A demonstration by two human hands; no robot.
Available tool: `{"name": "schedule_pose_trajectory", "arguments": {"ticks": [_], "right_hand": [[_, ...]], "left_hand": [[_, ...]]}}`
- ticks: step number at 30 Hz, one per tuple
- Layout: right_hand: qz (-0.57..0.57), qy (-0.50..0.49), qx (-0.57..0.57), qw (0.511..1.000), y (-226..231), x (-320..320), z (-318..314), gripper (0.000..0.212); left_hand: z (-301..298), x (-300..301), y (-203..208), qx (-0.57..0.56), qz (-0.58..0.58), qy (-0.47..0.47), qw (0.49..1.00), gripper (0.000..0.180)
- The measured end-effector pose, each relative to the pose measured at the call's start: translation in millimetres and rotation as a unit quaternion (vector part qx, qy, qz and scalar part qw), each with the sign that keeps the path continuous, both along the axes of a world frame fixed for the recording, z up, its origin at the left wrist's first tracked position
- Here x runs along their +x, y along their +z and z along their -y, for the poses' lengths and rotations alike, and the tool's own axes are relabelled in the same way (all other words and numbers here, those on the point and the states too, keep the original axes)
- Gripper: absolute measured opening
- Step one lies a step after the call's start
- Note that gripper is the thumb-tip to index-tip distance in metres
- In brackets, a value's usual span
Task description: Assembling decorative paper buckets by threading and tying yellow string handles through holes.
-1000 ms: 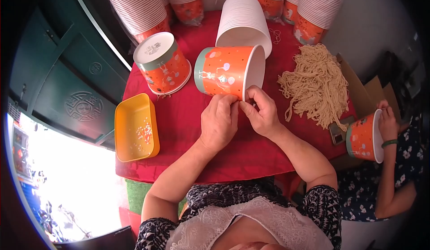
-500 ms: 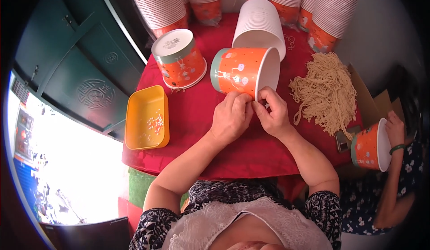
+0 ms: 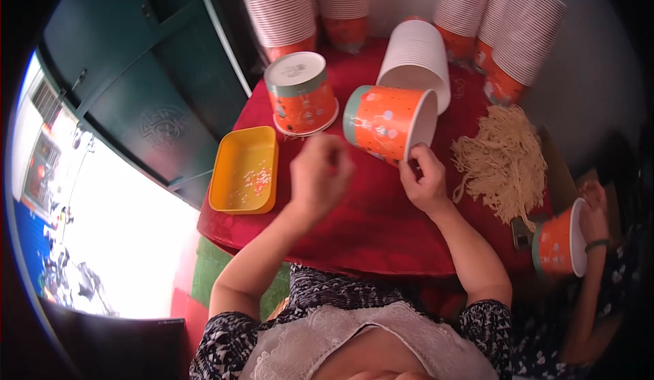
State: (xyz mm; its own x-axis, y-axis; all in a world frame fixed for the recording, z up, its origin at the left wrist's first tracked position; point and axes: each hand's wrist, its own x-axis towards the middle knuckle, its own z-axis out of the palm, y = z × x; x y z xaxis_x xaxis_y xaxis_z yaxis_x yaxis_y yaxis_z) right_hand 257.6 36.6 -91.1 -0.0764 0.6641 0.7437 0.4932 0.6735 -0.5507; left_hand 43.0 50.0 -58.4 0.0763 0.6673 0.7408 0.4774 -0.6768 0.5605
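Note:
An orange paper bucket (image 3: pixel 385 122) with a green base band lies on its side, its white mouth facing right. My right hand (image 3: pixel 426 181) pinches the near lower part of its rim between thumb and fingers. Away from that bucket, my left hand (image 3: pixel 319 175) hovers over the red cloth, smeared by motion; its fingers look curled, and whatever they may hold cannot be made out. Close to it, a yellow tray (image 3: pixel 225 175) contains small white and orange bits. A second orange bucket (image 3: pixel 303 107) stands upside down beyond my left hand.
A nested stack of white-sided buckets (image 3: pixel 417 49) lies behind the held one. Tall bucket stacks (image 3: pixel 279 12) line the back. Beige strings (image 3: pixel 504 165) are heaped at right. Beside them, another person's hand (image 3: pixel 594 216) holds a bucket (image 3: pixel 555 240). Red cloth (image 3: pixel 368 237) covers the table.
My left hand has let go of the bucket's rim and swung left toward the yellow tray. My right hand stays on the rim. The whole view has shifted slightly.

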Motion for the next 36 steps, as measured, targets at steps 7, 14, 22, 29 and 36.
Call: {"name": "schedule_pose_trajectory", "arguments": {"ticks": [7,14,22,29,36], "right_hand": [[-0.017,0.026,0.01,0.999,-0.7,-3.1,-5.4,0.013],[-0.028,0.026,-0.016,0.999,0.2,-2.4,-1.2,0.012],[-0.021,0.047,0.001,0.999,-2.1,-3.2,-5.7,0.013],[-0.013,0.053,-0.012,0.998,0.1,-5.6,-0.8,0.014],[-0.033,0.071,-0.033,0.996,-0.8,-9.9,0.6,0.014]], "left_hand": [[12.3,-92.7,5.6,-0.146,0.19,0.042,0.97,0.004],[3.0,-148.4,4.5,-0.278,0.051,0.095,0.955,0.012],[6.4,-107.1,-0.4,-0.032,-0.248,0.108,0.962,0.027],[7.7,-5.1,-10.2,0.005,-0.16,-0.089,0.983,0.021],[-2.6,30.5,-22.1,-0.001,-0.119,-0.113,0.986,0.027]]}}
